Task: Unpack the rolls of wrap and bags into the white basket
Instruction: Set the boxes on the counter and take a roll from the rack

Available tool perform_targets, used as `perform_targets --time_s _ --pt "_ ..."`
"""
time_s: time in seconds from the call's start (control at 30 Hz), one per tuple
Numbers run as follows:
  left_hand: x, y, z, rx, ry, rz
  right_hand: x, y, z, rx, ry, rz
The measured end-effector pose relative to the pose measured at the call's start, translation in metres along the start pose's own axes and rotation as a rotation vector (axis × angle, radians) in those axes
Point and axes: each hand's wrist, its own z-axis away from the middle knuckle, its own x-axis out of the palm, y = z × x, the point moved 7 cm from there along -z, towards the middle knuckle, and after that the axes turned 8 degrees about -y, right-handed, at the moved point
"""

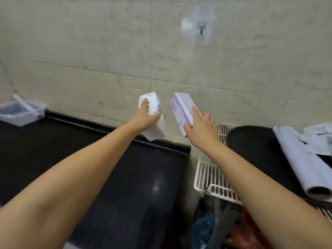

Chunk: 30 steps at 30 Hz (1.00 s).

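Observation:
My left hand point(143, 117) grips a white box with green print point(155, 121), held tilted above the back edge of the black counter point(89, 159). My right hand point(199, 126) grips a pale purple box point(180, 108), held up beside the white one near the wall. Both boxes are closed and a small gap separates them. A white basket point(21, 112) with a slotted bottom sits at the far left of the counter against the wall, well away from both hands.
A white wire rack point(208, 169) stands right of the counter, carrying a black pan point(255, 146). A long roll of white paper point(303, 164) and crumpled wrapping point(319, 139) lie over the pan. Clutter fills the floor gap below. A hook point(201, 27) is stuck on the tiled wall.

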Motion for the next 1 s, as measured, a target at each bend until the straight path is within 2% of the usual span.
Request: perform_targets --time_s 0.13,0.23,0.4,0.57,0.7,0.87,1.0 --pt "-0.05 -0.097 -0.008 -0.155 -0.078 -0.234 0.078 -0.069 -0.018 -0.026 -0.135 -0.027" --pt "-0.067 -0.166 -0.012 -0.263 -0.19 -0.423 0.148 -0.096 -0.016 0.03 -0.245 0.0" --pt "-0.053 -0.259 0.001 -0.317 -0.359 -0.513 0.258 -0.094 0.027 0.165 -0.404 0.081" --pt "-0.021 -0.306 0.029 -0.315 -0.399 -0.573 0.329 -0.087 0.072 0.195 -0.448 0.208" --pt "-0.017 -0.322 0.042 -0.334 -0.309 -0.6 0.348 -0.076 0.092 0.206 -0.417 0.251" --pt "-0.019 -0.323 0.038 -0.35 -0.437 -0.593 0.34 -0.079 0.091 0.226 -0.423 0.2" --pt "-0.029 -0.285 0.016 -0.247 -0.387 -0.617 0.294 -0.082 0.061 0.21 -0.374 0.146"
